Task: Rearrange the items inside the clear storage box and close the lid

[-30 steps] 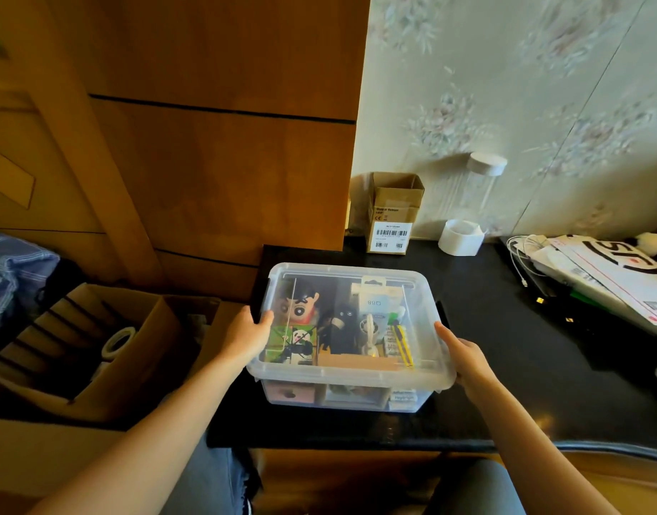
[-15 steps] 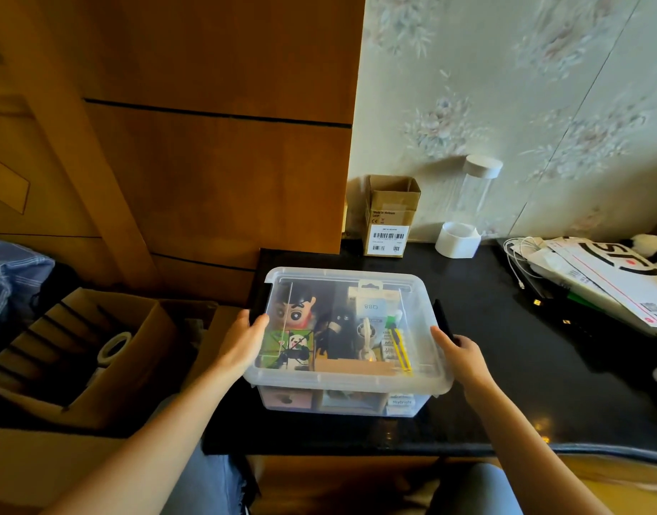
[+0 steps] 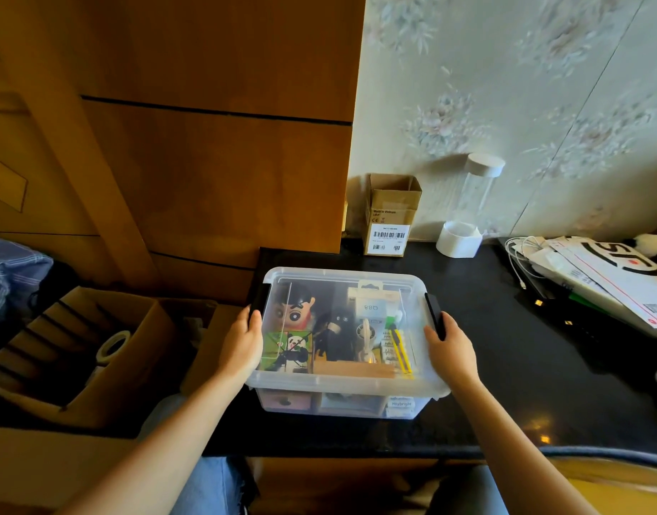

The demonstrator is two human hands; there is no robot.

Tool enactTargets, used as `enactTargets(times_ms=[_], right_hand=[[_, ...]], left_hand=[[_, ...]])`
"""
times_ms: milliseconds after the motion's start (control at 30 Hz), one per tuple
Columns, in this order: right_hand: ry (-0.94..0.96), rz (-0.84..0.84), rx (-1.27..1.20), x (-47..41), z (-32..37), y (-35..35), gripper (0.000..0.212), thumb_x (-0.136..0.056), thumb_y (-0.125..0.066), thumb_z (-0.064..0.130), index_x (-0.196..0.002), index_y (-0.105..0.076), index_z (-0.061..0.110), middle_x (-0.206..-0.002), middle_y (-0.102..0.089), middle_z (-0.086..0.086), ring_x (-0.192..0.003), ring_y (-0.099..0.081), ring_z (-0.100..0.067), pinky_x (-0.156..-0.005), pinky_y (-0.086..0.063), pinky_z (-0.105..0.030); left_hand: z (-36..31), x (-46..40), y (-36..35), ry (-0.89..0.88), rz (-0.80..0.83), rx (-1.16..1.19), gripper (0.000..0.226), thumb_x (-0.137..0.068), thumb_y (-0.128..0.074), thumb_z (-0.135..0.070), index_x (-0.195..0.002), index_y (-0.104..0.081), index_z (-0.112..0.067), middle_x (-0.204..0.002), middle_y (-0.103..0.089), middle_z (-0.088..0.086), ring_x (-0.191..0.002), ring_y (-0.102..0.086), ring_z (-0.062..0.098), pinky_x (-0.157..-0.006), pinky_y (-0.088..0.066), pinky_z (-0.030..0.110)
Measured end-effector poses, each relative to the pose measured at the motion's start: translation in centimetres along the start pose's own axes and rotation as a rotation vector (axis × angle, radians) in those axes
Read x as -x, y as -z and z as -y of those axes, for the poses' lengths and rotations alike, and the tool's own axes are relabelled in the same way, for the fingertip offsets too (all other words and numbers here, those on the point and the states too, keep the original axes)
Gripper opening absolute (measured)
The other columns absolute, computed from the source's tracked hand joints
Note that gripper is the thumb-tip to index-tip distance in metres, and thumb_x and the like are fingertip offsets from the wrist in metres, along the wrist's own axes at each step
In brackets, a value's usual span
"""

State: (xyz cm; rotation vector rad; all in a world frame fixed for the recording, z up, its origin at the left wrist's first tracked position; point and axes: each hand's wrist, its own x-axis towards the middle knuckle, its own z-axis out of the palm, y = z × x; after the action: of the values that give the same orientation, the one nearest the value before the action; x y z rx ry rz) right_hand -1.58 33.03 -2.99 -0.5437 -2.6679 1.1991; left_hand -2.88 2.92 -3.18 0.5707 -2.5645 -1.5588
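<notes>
The clear storage box (image 3: 342, 388) stands on the black table top (image 3: 512, 369) with its translucent lid (image 3: 342, 276) lying on top. Through the lid I see a cartoon boy figure (image 3: 295, 310), a green panda box (image 3: 288, 349), a black plush (image 3: 336, 328), a yellow cutter (image 3: 401, 351) and a wooden block (image 3: 353, 368). My left hand (image 3: 241, 345) holds the box's left side, fingers curled onto the black left latch (image 3: 262, 297). My right hand (image 3: 451, 351) holds the right side, fingers round the black right latch (image 3: 433, 310).
Behind the box stand a small cardboard carton (image 3: 392, 213) and a clear cylinder on a white base (image 3: 464, 224) by the wall. Papers (image 3: 609, 276) and white cables (image 3: 520, 254) lie at the right. An open cardboard box (image 3: 78, 366) with a tape roll (image 3: 113, 345) sits lower left.
Both hands have slid a little farther along the box's sides, and their fingers now reach the black latches. The box itself stays in place.
</notes>
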Motion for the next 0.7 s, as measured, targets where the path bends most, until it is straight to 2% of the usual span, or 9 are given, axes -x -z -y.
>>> enactTargets(times_ms=[100,167,233,333,400,500,633,700], right_hand=[[0.044,-0.007,0.106,0.3,0.4,-0.1,0.029,-0.095,-0.043,0.021,-0.123,-0.047,0.014,-0.070,-0.051,0.014,-0.061,-0.049,-0.003,-0.050,-0.034,-0.022],[0.046,0.036,0.095,0.4,0.3,-0.1,0.033,-0.095,-0.043,0.021,-0.128,-0.043,0.015,-0.071,-0.049,0.016,-0.061,-0.050,-0.003,-0.048,-0.033,-0.019],[0.030,0.075,0.058,0.5,0.3,-0.1,0.030,-0.094,-0.044,0.023,-0.124,-0.043,0.018,-0.075,-0.050,0.017,-0.063,-0.051,-0.002,-0.048,-0.034,-0.018],[0.026,0.089,0.008,0.5,0.3,0.0,0.029,-0.095,-0.044,0.030,-0.122,-0.043,0.020,-0.089,-0.057,0.010,-0.070,-0.053,-0.004,-0.055,-0.037,-0.021],[0.012,0.120,-0.044,0.4,0.2,0.1,0.040,-0.096,-0.045,0.031,-0.133,-0.039,0.018,-0.101,-0.057,0.006,-0.080,-0.054,-0.009,-0.067,-0.041,-0.026],[-0.030,0.162,-0.133,0.6,0.0,1.0,0.052,-0.096,-0.046,0.031,-0.143,-0.032,0.014,-0.122,-0.055,-0.002,-0.097,-0.050,-0.013,-0.081,-0.039,-0.028],[-0.031,0.138,-0.213,1.1,-1.1,2.2,0.041,-0.096,-0.048,0.026,-0.134,-0.046,0.010,-0.125,-0.057,-0.007,-0.111,-0.054,-0.019,-0.092,-0.043,-0.031],[-0.032,0.129,-0.244,1.5,-1.5,3.0,0.034,-0.097,-0.047,0.022,-0.127,-0.053,0.008,-0.121,-0.060,-0.011,-0.109,-0.056,-0.023,-0.094,-0.045,-0.037]], left_hand=[[0.1,0.0,0.0,-0.002,-0.002,-0.002,0.045,-0.103,-0.030,-0.030,-0.143,-0.037,-0.011,-0.145,-0.043,0.010,-0.132,-0.040,0.027,-0.107,-0.030,0.035],[0.2,0.0,0.0,-0.001,-0.004,-0.002,0.045,-0.103,-0.030,-0.032,-0.143,-0.037,-0.012,-0.145,-0.043,0.010,-0.132,-0.041,0.027,-0.107,-0.031,0.036],[0.1,0.0,0.1,0.005,-0.004,-0.004,0.046,-0.103,-0.030,-0.032,-0.144,-0.037,-0.012,-0.146,-0.042,0.010,-0.133,-0.040,0.027,-0.107,-0.030,0.035],[-0.1,0.1,0.2,0.007,0.003,0.011,0.045,-0.103,-0.031,-0.030,-0.144,-0.036,-0.011,-0.146,-0.041,0.010,-0.133,-0.039,0.027,-0.106,-0.030,0.034],[-0.2,0.2,0.4,0.011,0.021,0.027,0.045,-0.103,-0.032,-0.027,-0.144,-0.036,-0.010,-0.147,-0.040,0.011,-0.134,-0.038,0.027,-0.106,-0.030,0.034],[-0.6,0.2,0.9,0.038,0.055,0.051,0.045,-0.102,-0.037,-0.025,-0.144,-0.036,-0.009,-0.148,-0.038,0.011,-0.136,-0.036,0.026,-0.107,-0.029,0.034],[-0.8,0.0,2.0,0.051,0.073,0.113,0.045,-0.099,-0.046,-0.020,-0.142,-0.040,-0.007,-0.149,-0.038,0.012,-0.136,-0.036,0.025,-0.109,-0.029,0.035],[-0.9,0.3,2.6,0.028,0.084,0.120,0.042,-0.098,-0.047,-0.018,-0.139,-0.045,-0.006,-0.145,-0.043,0.011,-0.133,-0.040,0.023,-0.106,-0.032,0.033]])
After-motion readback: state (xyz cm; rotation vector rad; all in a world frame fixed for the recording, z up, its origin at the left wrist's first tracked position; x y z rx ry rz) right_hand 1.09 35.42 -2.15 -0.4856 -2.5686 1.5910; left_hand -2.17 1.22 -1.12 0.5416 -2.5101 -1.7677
